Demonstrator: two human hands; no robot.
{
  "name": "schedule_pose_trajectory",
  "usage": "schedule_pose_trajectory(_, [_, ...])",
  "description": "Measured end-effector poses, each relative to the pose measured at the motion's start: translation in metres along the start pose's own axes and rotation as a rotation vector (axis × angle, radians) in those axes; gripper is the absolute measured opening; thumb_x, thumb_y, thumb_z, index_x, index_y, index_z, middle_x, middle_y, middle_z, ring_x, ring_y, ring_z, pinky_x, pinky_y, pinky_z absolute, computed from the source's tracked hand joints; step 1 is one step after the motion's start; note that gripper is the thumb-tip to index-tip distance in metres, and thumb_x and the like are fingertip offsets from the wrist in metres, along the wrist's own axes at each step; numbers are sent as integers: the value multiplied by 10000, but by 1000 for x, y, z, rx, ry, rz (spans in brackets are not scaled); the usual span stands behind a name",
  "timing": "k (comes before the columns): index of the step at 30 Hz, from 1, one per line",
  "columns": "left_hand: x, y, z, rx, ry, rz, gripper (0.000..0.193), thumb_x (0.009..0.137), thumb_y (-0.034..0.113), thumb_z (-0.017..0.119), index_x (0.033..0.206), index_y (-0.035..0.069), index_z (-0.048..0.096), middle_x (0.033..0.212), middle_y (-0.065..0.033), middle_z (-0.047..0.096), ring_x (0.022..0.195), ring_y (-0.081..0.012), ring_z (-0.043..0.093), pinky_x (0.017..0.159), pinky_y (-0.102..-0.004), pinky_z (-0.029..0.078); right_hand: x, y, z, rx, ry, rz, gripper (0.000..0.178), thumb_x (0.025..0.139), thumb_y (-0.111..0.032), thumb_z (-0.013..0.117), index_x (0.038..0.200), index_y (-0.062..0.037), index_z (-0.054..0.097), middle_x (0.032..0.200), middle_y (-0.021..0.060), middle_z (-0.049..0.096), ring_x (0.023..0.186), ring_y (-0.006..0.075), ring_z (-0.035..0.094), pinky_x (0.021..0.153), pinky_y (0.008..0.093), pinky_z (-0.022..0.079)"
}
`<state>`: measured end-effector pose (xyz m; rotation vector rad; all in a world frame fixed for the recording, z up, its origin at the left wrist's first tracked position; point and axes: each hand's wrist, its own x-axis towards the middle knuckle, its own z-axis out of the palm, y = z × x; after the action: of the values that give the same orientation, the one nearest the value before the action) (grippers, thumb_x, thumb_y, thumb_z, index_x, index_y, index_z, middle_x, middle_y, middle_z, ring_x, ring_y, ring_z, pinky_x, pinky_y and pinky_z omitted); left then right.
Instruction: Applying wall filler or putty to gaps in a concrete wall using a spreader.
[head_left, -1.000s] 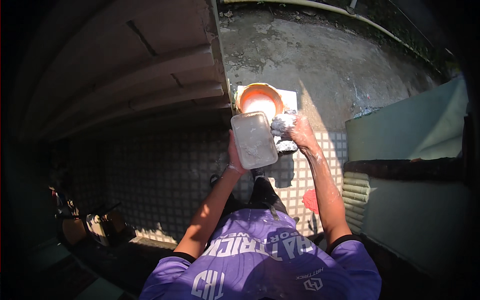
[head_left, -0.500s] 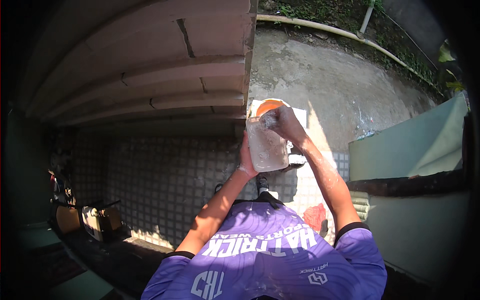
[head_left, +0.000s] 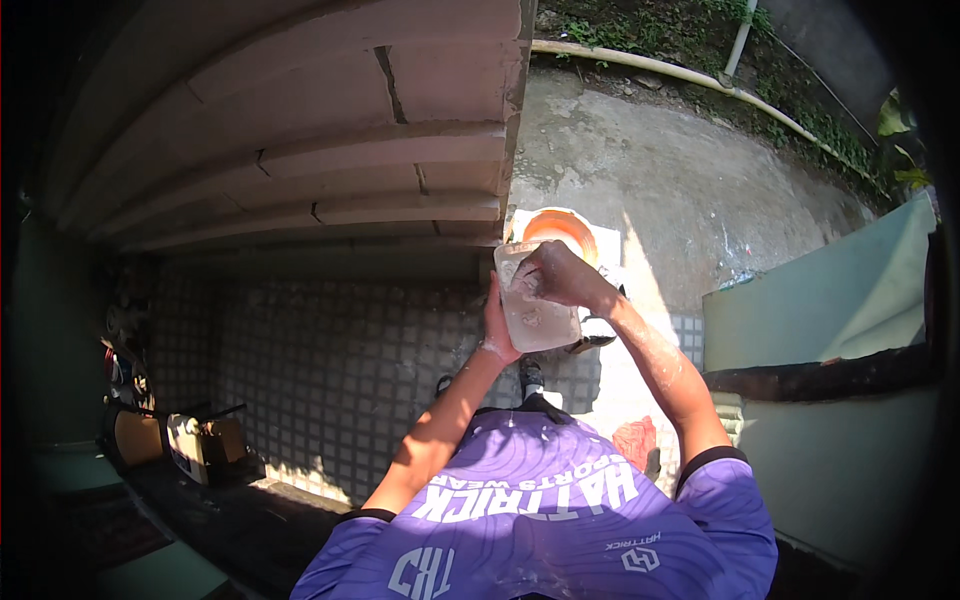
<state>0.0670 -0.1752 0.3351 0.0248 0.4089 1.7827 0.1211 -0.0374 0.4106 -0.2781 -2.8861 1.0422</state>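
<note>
A translucent, whitish plastic tub (head_left: 556, 337) is tilted in front of me. My left hand (head_left: 497, 322) grips it along its left side, the fingers passing underneath. Over the tub's far half, my right hand (head_left: 566, 274) is bent down with its fingers bunched together against the inside. What those fingers hold, if anything, I cannot make out. White wet smears show on the tub and on both wrists. Just beyond the tub stands an orange-lined bucket (head_left: 562, 222) with a pale rim, partly covered by my right hand and the tub.
A pinkish ridged wall (head_left: 440, 150) rises at the left, a low green wall (head_left: 830, 290) at the right. Underfoot are grey tiles (head_left: 330, 350), with rough concrete (head_left: 600, 130) further off. A red cloth (head_left: 635, 443) lies by my right side; cardboard boxes (head_left: 222, 442) stand left.
My right hand has drawn nearer and lower into the tub, its fingers now further over the inside. More of the orange bucket shows. The whole view has shifted slightly.
</note>
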Motion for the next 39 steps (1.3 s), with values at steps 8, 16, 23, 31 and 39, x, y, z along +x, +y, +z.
schedule_pose_trajectory(8, [2,3,1,1,-22,5,786,911,710,337,1412,111,427,1338,-102,528,1234,-284,515,1050,-463,418,-26,6,-10,-143,-101,-20,295,618,70,667,893,-23,719,829,182,686,811,322,674,724,373,536])
schedule_pose_trajectory(16, [4,4,-2,17,-30,43,810,909,721,312,1432,111,404,1364,-124,518,1236,-299,524,1035,-471,440,-59,31,8,-114,3,-210,361,645,75,660,976,-54,719,869,183,680,850,348,665,747,393,537])
schedule_pose_trajectory(23, [0,4,9,12,-16,17,840,899,736,314,1432,93,403,1366,-131,519,1243,-307,517,1045,-472,426,-54,1,22,-36,-45,-143,340,667,64,641,990,-27,697,896,181,671,890,353,650,783,397,524])
schedule_pose_trajectory(31, [-1,4,3,-35,-92,-9,853,889,735,358,1441,86,377,1392,-130,486,1256,-304,503,1042,-471,430,-32,-18,18,-48,-116,-140,352,676,75,600,1013,-1,667,970,177,656,940,344,630,820,409,506])
schedule_pose_trajectory(39, [-6,0,2,39,110,55,765,902,709,377,1409,137,422,1375,-106,492,1260,-288,490,1058,-466,406,-14,-11,0,-99,84,-187,504,649,93,613,1141,-14,634,1175,171,627,1127,362,566,986,394,462])
